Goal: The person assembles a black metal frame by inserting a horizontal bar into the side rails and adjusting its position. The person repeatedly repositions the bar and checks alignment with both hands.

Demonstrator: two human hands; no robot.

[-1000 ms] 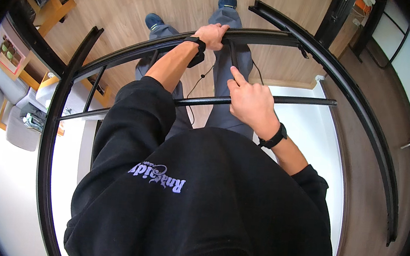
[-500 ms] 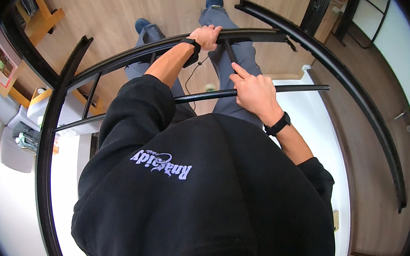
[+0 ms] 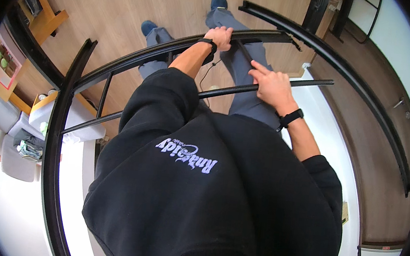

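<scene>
A black metal frame, made of a thick rail (image 3: 148, 53) and a thinner round bar (image 3: 228, 90) joined by short struts, crosses in front of my body. My left hand (image 3: 219, 37) is closed over the top of the thick rail, beside a strut (image 3: 245, 55). Lower and to the right, my right hand (image 3: 274, 89) is wrapped round the thin bar. Its index finger points up along the lower end of that strut. At the left, rail and bar meet a long black upright (image 3: 55, 148). My left sleeve hides part of the thin bar.
Another long black rail (image 3: 349, 68) curves down the right side, before a brown door (image 3: 391, 146) with a handle. On the left are grey cushioned seats (image 3: 17, 159) and wooden furniture (image 3: 43, 16). A thin cable (image 3: 204, 76) lies on the wood floor (image 3: 128, 2).
Both hands and my upper body have shifted slightly to the right in the view. Each hand keeps its hold on the frame.
</scene>
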